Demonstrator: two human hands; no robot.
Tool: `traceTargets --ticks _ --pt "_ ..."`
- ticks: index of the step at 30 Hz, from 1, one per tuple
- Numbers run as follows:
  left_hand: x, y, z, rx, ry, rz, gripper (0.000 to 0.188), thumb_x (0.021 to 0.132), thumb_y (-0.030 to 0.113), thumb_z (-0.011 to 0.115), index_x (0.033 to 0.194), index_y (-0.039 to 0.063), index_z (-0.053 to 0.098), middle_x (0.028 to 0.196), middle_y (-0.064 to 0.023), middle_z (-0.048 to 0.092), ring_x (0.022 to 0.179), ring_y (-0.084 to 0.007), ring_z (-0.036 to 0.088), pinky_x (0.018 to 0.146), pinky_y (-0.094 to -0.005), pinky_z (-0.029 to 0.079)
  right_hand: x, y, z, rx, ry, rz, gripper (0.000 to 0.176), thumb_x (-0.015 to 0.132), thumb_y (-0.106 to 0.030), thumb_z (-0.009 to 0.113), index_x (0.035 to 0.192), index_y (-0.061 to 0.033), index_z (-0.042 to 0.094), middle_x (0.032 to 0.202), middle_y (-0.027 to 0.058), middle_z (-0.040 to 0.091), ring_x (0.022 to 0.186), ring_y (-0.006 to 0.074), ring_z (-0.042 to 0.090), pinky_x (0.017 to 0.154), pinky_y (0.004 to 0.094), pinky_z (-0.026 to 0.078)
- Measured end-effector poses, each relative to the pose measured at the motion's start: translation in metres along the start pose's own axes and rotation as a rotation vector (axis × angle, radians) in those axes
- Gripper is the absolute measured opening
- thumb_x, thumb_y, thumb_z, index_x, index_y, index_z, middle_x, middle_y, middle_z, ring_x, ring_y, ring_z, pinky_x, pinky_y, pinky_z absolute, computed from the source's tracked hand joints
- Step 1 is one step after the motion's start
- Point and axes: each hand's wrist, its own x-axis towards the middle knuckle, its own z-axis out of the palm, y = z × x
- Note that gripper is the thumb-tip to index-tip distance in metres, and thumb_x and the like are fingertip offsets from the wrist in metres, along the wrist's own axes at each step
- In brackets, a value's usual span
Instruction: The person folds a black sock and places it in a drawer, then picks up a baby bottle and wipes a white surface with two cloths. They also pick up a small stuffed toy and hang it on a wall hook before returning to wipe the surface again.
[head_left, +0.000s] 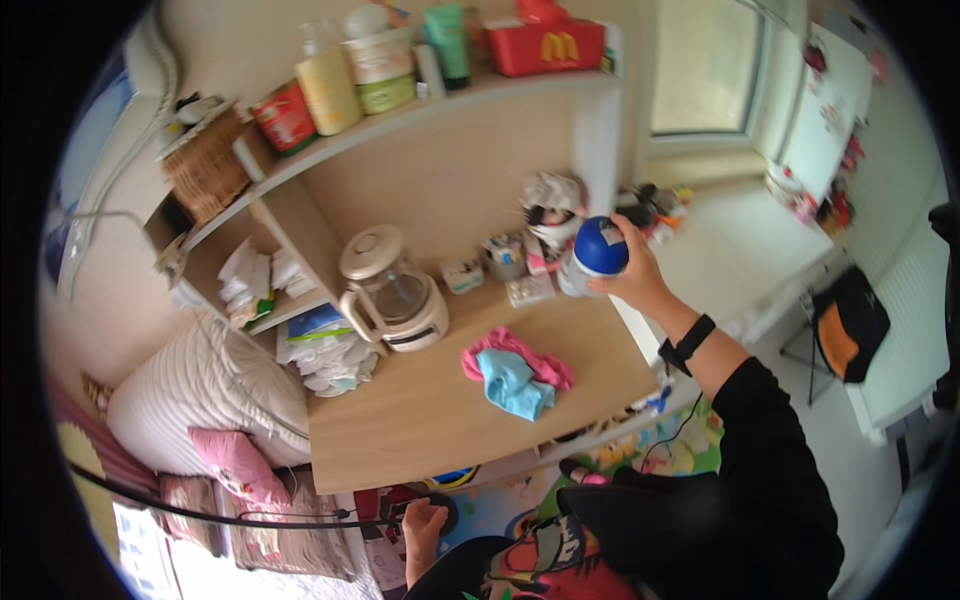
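Observation:
My right hand (637, 274), with a black band at its wrist, grips a clear container with a blue domed lid (601, 246) at the desk's back right. Below the desk's front edge is my left hand (424, 521), fingers curled, with nothing visible in it. A pink cloth (551, 369) and a light blue cloth (511, 386) lie crumpled together on the wooden desk (405, 427). Left of them stands a beige electric kettle with a glass body (401, 292). Small boxes and a grey cup of small items (505, 259) line the back.
Above the desk a shelf (450, 97) holds bottles, tubs and a red box (547, 46). Plastic bags (330, 360) lie left of the kettle. A black cable (247, 519) crosses the lower left. A black and orange chair (847, 326) stands at right.

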Motion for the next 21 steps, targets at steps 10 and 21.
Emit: traceTargets --ticks 10,21 --pt "-0.028 0.025 0.064 0.081 -0.024 -0.056 0.041 0.081 0.004 0.07 0.115 -0.007 0.05 0.088 -0.0096 0.064 0.075 -0.0128 0.06 0.069 -0.0248 0.049 -0.079 0.088 -0.074 0.226 0.123 0.247 0.099 0.059 -0.015 0.089 0.141 -0.007 0.033 0.132 0.0148 0.049 0.119 0.0234 0.051 0.101 0.0338 0.042" --pt "-0.074 0.002 0.226 0.139 0.032 -0.197 0.038 0.083 0.007 0.07 0.113 -0.006 0.052 0.088 -0.0105 0.065 0.073 -0.0147 0.063 0.065 -0.0253 0.051 -0.102 0.238 -0.135 0.186 0.012 0.331 0.101 0.058 -0.013 0.088 0.141 -0.0078 0.032 0.133 0.0162 0.048 0.121 0.0271 0.05 0.102 0.0361 0.042"
